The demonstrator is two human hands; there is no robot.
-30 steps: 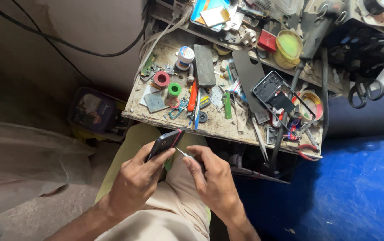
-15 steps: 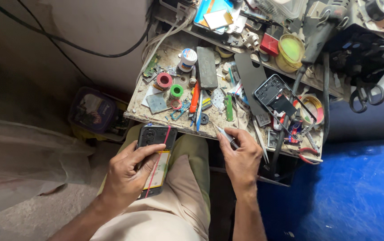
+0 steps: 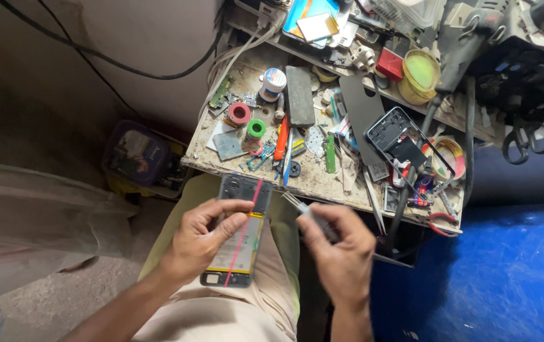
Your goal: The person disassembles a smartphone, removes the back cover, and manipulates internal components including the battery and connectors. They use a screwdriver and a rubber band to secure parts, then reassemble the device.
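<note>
In the head view, your right hand has pulled back from the table edge toward your lap since half a second ago. The opened phone lies face-down over your thigh, yellow battery and red wire exposed. Your left hand fingers wrap its left edge; your right fingers close on grey tweezers pointing at the phone's top.

red tape roll | green tape roll | orange screwdriver | scissors | grey block
</note>
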